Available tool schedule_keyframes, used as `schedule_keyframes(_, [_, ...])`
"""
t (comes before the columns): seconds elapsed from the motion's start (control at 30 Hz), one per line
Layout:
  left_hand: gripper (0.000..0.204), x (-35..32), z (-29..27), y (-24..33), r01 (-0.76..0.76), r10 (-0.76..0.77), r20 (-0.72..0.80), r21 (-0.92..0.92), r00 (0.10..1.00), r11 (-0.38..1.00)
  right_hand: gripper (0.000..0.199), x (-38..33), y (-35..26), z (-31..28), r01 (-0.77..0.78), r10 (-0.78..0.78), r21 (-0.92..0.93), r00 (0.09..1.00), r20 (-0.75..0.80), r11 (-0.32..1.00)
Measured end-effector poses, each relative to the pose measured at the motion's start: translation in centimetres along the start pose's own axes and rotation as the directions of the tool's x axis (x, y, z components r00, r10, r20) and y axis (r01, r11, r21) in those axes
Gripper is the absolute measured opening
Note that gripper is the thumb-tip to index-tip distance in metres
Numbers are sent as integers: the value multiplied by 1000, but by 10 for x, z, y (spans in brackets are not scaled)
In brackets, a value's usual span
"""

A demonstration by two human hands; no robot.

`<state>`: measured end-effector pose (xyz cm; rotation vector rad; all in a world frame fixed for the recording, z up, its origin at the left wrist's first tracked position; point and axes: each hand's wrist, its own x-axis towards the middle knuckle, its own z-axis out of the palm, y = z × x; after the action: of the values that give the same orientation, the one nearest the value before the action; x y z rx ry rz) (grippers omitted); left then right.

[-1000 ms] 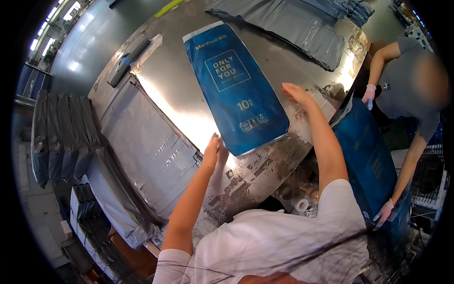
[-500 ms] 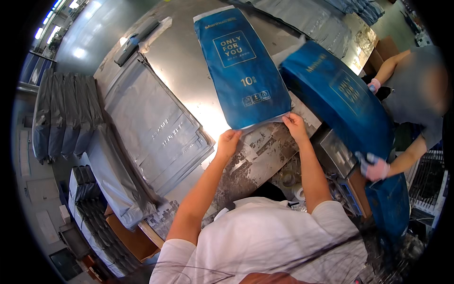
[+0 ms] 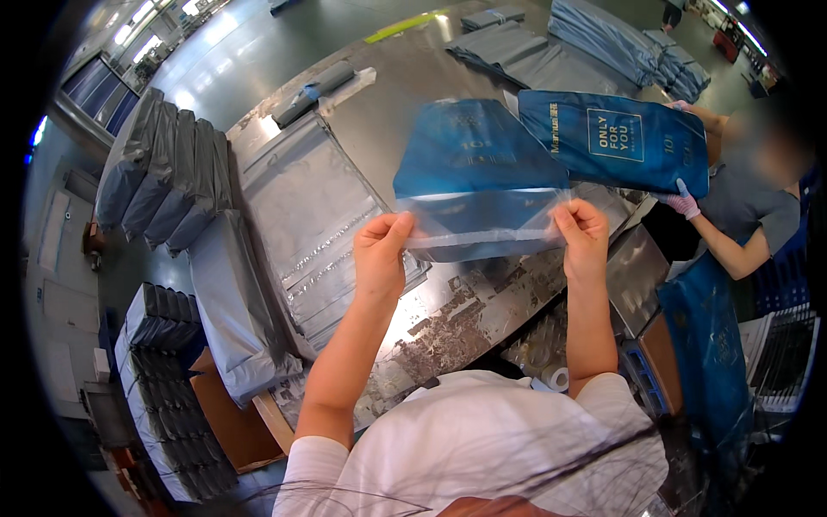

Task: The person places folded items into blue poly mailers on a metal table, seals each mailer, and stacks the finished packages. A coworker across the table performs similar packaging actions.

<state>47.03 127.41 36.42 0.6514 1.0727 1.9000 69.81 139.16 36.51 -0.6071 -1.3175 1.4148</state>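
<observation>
A blue plastic bag (image 3: 469,159) with pale printing is stretched above the metal table, its far part blurred. My left hand (image 3: 383,250) pinches the near left corner of its see-through bottom edge, thumb against fingers. The near right corner is gripped the same way by my right hand (image 3: 581,237). To the right, another blue bag (image 3: 624,142) with a printed square lies sideways, touching or very near the far right of mine. A co-worker's gloved hand (image 3: 680,202) holds that bag's near side; the other hand is at its far edge.
Flat grey bags (image 3: 310,215) lie on the worn metal table (image 3: 457,327) to the left. Beyond its left edge are stacked grey bundles (image 3: 164,172) and an open carton (image 3: 228,422). A tape roll (image 3: 556,379) sits near my right elbow; more blue bags (image 3: 715,345) hang at the right.
Both my hands have come up and apart, lifting the bag's near edge and pulling it taut. The co-worker's bag has swung from slanting to nearly level.
</observation>
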Motion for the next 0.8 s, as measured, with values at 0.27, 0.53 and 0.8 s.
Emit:
schedule_keyframes(0.27, [9, -40, -22, 24, 31, -32, 33, 25, 999, 999, 40, -11, 26, -55, -32, 31, 107, 999, 15, 994])
schedule_keyframes(0.53, [8, -125, -99, -6, -2, -131, 341, 365, 931, 931, 74, -64, 143, -20, -693, 613, 402, 719, 328, 598])
schedule_keyframes(0.8, [10, -125, -121, 27, 46, -99, 222, 234, 970, 971, 64, -31, 140, 14, -852, 758, 271, 522, 390, 448])
